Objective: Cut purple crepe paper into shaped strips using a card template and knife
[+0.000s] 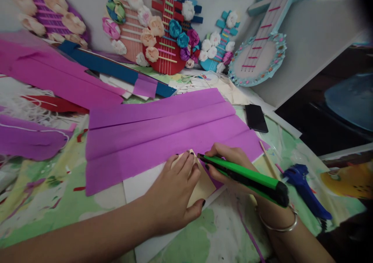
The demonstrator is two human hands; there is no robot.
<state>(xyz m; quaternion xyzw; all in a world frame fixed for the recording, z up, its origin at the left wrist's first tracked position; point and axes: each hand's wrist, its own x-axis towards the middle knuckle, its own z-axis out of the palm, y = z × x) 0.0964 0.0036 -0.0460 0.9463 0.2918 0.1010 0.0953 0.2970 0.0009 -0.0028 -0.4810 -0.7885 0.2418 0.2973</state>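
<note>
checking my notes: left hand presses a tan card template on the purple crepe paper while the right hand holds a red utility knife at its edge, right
Not quite: the utility knife in the right hand is green with a black end, not red, as the head view shows. The rest holds: the left hand presses the tan card template on the purple crepe paper.

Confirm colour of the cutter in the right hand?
Bright green with black ends, on the cutter in the right hand; head view.

Lighting's pretty soft and even from my end — no hard glare anywhere, just faint shadows under the left hand [175,193] and right hand [230,165]. Colours pop, especially the purple crepe paper [163,134]. Right side falls off into dim murk, with dark vignetting in the top-right corner. Wide-lens warping bends the edges — the near forearm looks stretched and slightly soft.
</note>
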